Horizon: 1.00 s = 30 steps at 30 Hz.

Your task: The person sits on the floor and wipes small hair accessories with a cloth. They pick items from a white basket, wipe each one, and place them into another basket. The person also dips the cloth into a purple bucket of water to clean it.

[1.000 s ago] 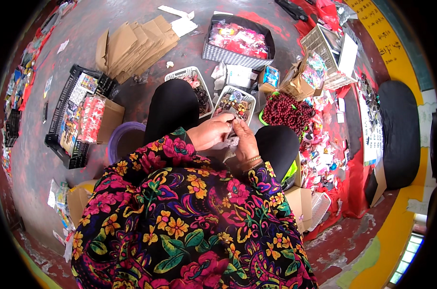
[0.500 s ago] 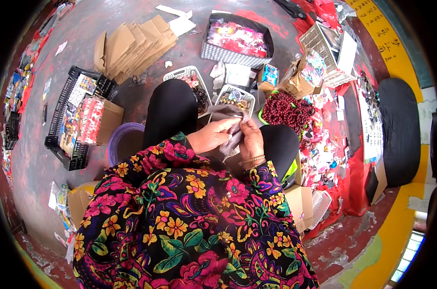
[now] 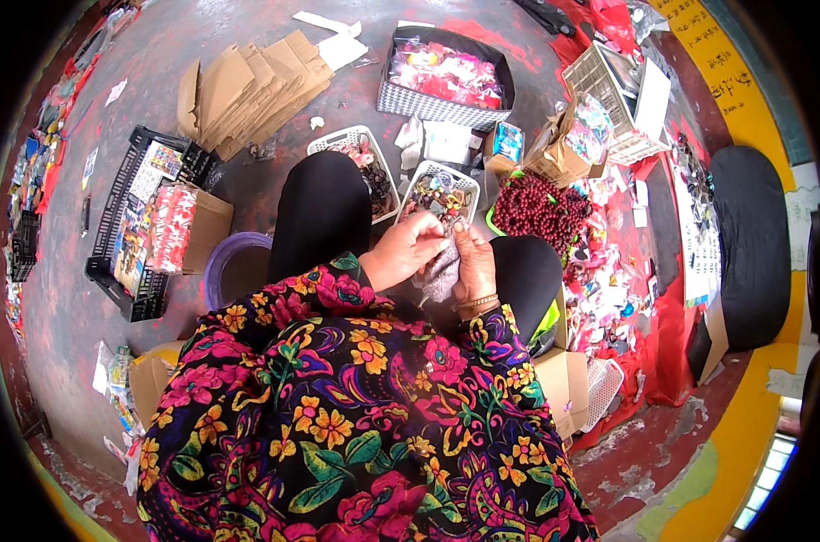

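Between two black-trousered knees (image 3: 324, 203), the right hand (image 3: 476, 264) pinches a soft, greyish-mauve fabric piece (image 3: 440, 275) near its top, apparently steadying it. At ten o'clock the left hand (image 3: 405, 255) half-curls, its grip unclear. A white plastic basket (image 3: 472, 187) sits at twelve, presumably for easy reach. Red-stained grey floor (image 3: 62, 280); yellow-banded wall (image 3: 758, 117) at two.

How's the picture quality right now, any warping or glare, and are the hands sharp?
Head view: fisheye warping bows the yellow wall band at right; head view: bright light washes out the window at lower right; head view: left hand and right hand look fairly clear, though fine detail where fingers meet the greyish cloth is too small to tell.
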Tool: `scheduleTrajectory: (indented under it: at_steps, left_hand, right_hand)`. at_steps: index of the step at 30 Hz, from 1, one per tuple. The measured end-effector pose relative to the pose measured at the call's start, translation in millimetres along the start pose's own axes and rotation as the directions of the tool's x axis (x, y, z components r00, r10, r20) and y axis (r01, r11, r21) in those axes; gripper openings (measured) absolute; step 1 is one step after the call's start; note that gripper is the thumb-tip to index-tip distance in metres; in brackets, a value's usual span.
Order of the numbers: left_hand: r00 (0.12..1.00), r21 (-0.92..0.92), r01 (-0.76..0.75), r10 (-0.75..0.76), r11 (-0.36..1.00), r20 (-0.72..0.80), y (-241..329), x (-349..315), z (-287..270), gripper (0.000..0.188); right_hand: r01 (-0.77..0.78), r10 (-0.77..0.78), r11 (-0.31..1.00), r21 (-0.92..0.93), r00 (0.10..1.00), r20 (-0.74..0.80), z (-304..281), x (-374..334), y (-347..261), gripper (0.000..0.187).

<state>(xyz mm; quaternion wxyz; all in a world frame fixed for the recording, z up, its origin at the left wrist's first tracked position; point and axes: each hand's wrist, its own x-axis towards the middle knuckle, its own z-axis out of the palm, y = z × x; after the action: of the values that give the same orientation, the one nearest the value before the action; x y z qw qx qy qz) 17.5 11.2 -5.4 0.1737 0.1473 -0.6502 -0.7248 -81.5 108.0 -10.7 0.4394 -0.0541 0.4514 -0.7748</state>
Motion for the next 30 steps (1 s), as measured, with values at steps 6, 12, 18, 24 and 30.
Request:
scheduleTrajectory:
  at_steps: [6,12,18,24,30]
  left_hand:
    - [0.968,-0.151,0.251,-0.245,0.956,0.054,4.9,-0.3,1.4,0.014]
    - [0.952,-0.520,0.228,-0.301,0.823,-0.059,-3.4,2.4,-15.6,0.017]
    - [0.920,-0.712,0.301,-0.391,0.634,0.041,8.6,3.7,-20.6,0.012]
    - [0.917,-0.699,0.366,-0.366,0.615,0.158,6.7,-0.2,-17.0,0.011]
    - [0.929,-0.714,0.329,-0.347,0.618,0.127,6.0,0.7,-20.8,0.009]
  right_hand:
    - [-0.048,0.053,0.975,-0.215,0.998,0.015,-7.1,-1.7,3.0,0.018]
    - [-0.161,0.166,0.986,-0.045,0.980,0.110,2.2,-1.3,-3.4,0.019]
    - [-0.031,0.041,0.995,-0.100,0.995,0.093,1.6,-3.3,-2.4,0.018]
    - [-0.019,0.029,0.992,-0.124,0.996,0.080,0.9,-7.1,-6.6,0.017]
    - [-0.074,0.074,0.997,0.001,0.997,0.016,-0.7,-0.8,-11.2,0.031]
